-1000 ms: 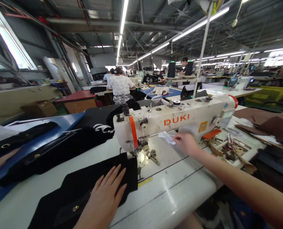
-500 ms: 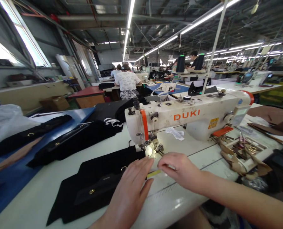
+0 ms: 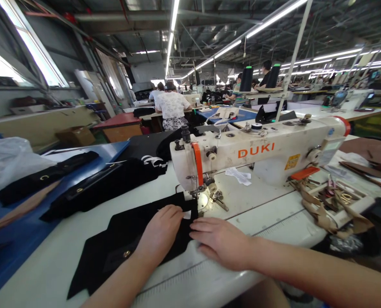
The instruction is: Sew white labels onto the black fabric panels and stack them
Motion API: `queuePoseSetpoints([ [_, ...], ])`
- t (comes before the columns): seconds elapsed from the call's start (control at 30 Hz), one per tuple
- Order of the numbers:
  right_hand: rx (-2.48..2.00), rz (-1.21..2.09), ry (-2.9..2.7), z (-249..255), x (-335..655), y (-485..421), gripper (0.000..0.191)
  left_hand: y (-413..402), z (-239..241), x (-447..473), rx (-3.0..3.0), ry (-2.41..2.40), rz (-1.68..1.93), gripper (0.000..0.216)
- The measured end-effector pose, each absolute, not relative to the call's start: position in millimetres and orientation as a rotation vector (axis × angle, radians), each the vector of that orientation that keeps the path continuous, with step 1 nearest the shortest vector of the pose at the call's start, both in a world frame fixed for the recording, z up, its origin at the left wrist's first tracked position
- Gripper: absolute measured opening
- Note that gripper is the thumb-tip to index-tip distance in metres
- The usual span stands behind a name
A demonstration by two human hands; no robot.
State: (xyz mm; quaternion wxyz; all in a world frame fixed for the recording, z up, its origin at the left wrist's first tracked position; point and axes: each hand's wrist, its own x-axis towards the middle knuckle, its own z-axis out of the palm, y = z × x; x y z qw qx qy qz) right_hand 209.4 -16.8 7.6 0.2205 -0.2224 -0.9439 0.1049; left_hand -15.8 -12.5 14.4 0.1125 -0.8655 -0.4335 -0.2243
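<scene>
A flat black fabric panel (image 3: 97,248) with a small gold fitting lies on the sewing machine's bed, its right edge close to the needle area. My left hand (image 3: 161,235) rests over the panel with its fingers curled together. From its fingertips sticks out a small white slip (image 3: 187,214), seemingly pinched there. My right hand (image 3: 220,241) lies palm down at the panel's right edge, fingers stretched out and touching the fabric. Just beyond both hands stands the white sewing machine (image 3: 257,149), its presser foot (image 3: 195,195) beside the panel's far right corner.
More black fabric pieces (image 3: 103,184) lie to the left, near a clear plastic bag (image 3: 10,167). At right sits a tray (image 3: 363,201) with scissors and tan straps. White paper scraps (image 3: 238,175) lie behind the needle. A person (image 3: 172,107) works farther off.
My left hand has drawn back left and its fingers have curled, with a white slip now at their tips. My right hand has come down flat at the panel's edge. The yellow strip is out of sight.
</scene>
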Motion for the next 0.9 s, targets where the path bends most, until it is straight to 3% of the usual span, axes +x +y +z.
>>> queuePoseSetpoints([
  [0.2, -0.579, 0.25, -2.7, 7.9, 204.1, -6.1, 0.031, -10.6, 8.4, -19.7, -2.561, -1.397, -0.661, 0.03],
  [0.4, -0.59, 0.139, -2.681, 6.7, 200.1, -4.8, 0.029, -9.3, 10.4, -15.2, -2.496, -1.185, -0.551, 0.029],
  [0.67, -0.587, 0.151, -2.702, 6.3, 208.2, -9.2, 0.027, -8.4, 14.3, 5.4, -2.582, -1.366, -0.193, 0.021],
  [0.9, -0.58, 0.126, -2.678, 1.7, 210.5, -10.8, 0.028, -9.8, 12.4, -2.6, -2.595, -1.236, -0.307, 0.03],
])
